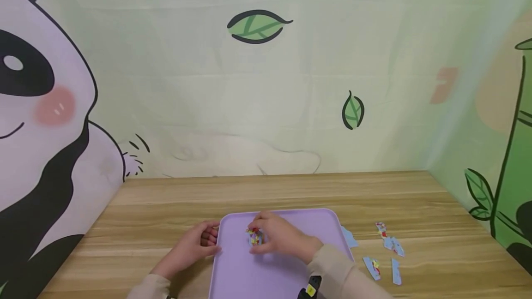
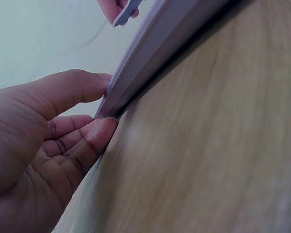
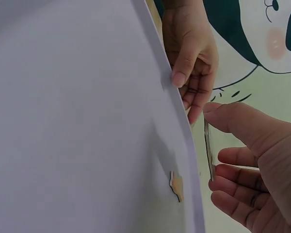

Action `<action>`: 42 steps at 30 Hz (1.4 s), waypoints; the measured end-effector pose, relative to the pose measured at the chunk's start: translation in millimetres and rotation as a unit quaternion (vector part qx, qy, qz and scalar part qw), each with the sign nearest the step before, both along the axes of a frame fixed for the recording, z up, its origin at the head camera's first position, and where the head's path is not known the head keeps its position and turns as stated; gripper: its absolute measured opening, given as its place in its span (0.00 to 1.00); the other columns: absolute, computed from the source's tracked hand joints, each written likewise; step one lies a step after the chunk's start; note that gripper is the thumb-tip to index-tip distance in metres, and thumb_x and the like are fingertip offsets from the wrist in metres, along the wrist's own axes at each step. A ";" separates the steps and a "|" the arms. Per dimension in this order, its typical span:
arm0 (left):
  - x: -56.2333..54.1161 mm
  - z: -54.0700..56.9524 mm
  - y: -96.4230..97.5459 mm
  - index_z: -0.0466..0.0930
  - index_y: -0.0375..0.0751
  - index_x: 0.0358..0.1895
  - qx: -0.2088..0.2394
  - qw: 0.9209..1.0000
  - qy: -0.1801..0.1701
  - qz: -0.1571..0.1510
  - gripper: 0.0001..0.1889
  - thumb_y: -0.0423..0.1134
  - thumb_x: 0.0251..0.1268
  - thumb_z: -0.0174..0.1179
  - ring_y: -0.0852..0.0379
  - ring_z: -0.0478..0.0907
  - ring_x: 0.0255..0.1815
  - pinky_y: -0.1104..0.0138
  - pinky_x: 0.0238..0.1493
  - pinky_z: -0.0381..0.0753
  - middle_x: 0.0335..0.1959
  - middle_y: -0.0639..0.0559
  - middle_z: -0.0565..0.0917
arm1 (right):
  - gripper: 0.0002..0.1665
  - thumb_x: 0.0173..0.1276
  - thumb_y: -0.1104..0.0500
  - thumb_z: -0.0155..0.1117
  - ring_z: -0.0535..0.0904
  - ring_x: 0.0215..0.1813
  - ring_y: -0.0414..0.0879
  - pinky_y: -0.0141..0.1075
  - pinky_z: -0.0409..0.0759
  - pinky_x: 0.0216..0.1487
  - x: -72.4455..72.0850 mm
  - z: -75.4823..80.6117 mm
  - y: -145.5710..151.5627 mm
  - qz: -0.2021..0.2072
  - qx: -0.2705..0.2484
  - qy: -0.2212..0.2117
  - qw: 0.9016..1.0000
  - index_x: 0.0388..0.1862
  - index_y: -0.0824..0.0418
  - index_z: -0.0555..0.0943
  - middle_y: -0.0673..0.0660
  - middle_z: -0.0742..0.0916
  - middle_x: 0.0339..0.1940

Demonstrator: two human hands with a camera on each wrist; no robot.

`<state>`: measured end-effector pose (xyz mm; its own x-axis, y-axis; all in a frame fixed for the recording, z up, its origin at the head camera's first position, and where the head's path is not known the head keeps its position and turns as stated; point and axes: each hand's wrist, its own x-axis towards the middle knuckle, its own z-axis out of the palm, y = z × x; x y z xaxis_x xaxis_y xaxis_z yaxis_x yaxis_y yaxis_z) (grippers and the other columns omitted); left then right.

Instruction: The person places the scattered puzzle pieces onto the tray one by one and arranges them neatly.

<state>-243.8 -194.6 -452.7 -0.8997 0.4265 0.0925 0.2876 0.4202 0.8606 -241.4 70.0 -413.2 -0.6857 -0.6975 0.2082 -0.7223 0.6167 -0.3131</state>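
A purple tray [image 1: 249,280] lies on the wooden table. My left hand [image 1: 193,248] holds its left edge; in the left wrist view the thumb touches the rim [image 2: 136,63] and the fingers are curled against the outer side. Over the tray's far left part, my right hand [image 1: 284,236] pinches a thin, colourful jigsaw puzzle piece [image 1: 255,237] between thumb and fingers. The right wrist view shows this piece [image 3: 209,145] edge-on, raised above the tray. A second small puzzle piece [image 3: 176,186] lies on the tray near its rim, beneath the right hand.
Right of the tray, several light-blue puzzle pieces [image 1: 396,271] lie scattered on the table [image 1: 449,262]. One more piece [image 1: 349,236] sits right at the tray's right edge. Behind the table hangs a pale green cloth backdrop [image 1: 266,105] with a panda and leaves.
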 end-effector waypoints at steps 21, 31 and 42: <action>0.2 -1.4 0.0 0.64 0.19 0.61 -0.002 1.000 -0.004 0.002 0.33 0.28 0.52 0.67 0.58 0.77 0.41 0.75 0.43 0.81 0.43 0.39 0.78 | 0.29 0.54 0.49 0.73 0.74 0.48 0.41 0.28 0.74 0.56 -1.7 -10.4 -18.4 0.001 0.032 0.010 0.999 0.52 0.61 0.82 0.53 0.81 0.46; 1.2 -0.3 0.8 0.64 0.20 0.61 0.001 1.000 -0.007 0.005 0.33 0.28 0.52 0.67 0.59 0.76 0.41 0.75 0.44 0.81 0.43 0.39 0.78 | 0.32 0.53 0.46 0.74 0.72 0.46 0.35 0.26 0.74 0.54 -4.7 -13.8 -24.0 -0.026 0.069 -0.018 0.997 0.55 0.57 0.80 0.49 0.80 0.46; 1.5 -0.2 0.2 0.64 0.19 0.61 0.012 1.000 0.005 -0.004 0.32 0.28 0.53 0.67 0.61 0.76 0.40 0.74 0.43 0.81 0.42 0.37 0.78 | 0.30 0.52 0.45 0.74 0.74 0.47 0.38 0.27 0.74 0.55 -4.0 -13.4 -25.9 -0.020 0.095 0.018 0.995 0.53 0.56 0.81 0.49 0.81 0.45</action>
